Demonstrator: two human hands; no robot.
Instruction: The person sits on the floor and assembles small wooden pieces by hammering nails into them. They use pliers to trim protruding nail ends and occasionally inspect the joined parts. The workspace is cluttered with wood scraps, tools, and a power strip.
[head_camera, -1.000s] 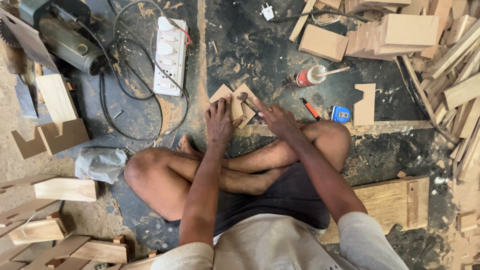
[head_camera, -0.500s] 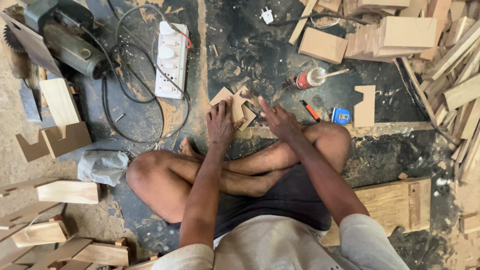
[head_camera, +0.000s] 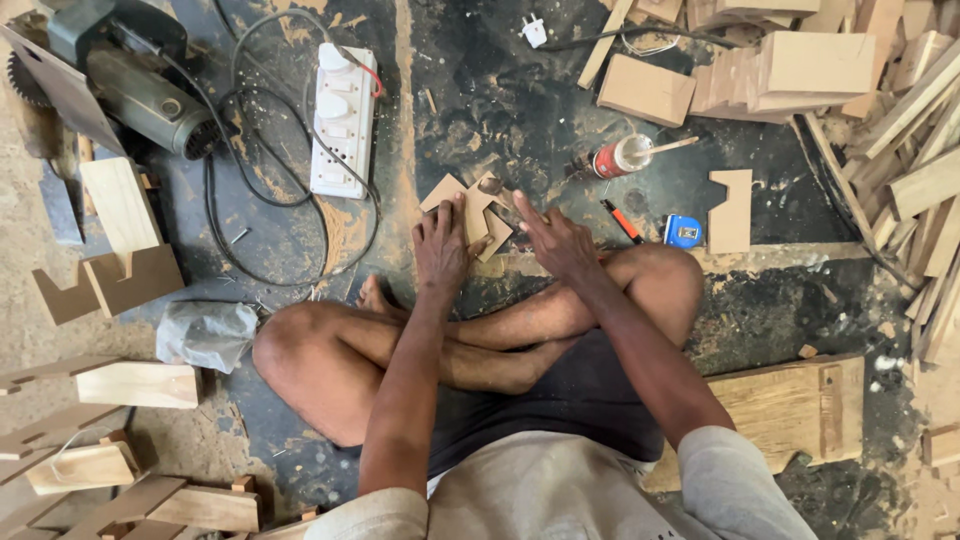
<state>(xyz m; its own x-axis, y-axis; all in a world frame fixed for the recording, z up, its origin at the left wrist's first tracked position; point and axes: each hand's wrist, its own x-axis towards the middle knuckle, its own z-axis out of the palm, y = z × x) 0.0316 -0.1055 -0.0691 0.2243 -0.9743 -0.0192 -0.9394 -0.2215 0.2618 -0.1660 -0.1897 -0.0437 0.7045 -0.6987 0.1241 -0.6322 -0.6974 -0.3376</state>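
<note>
Sitting cross-legged on the floor (head_camera: 520, 110), left hand (head_camera: 443, 245) pressed flat on the notched wood cutouts (head_camera: 478, 215), right hand (head_camera: 553, 240) beside them, fingers open, seemingly lining pieces up. Past the right hand: marker (head_camera: 622, 220), glue bottle (head_camera: 620, 157), power strip (head_camera: 343, 120) farther left.

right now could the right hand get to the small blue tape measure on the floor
Probably yes: the right hand rests on the notched wooden piece, and the small blue tape measure lies just to its right on open floor; only an orange-handled tool lies between.
</note>
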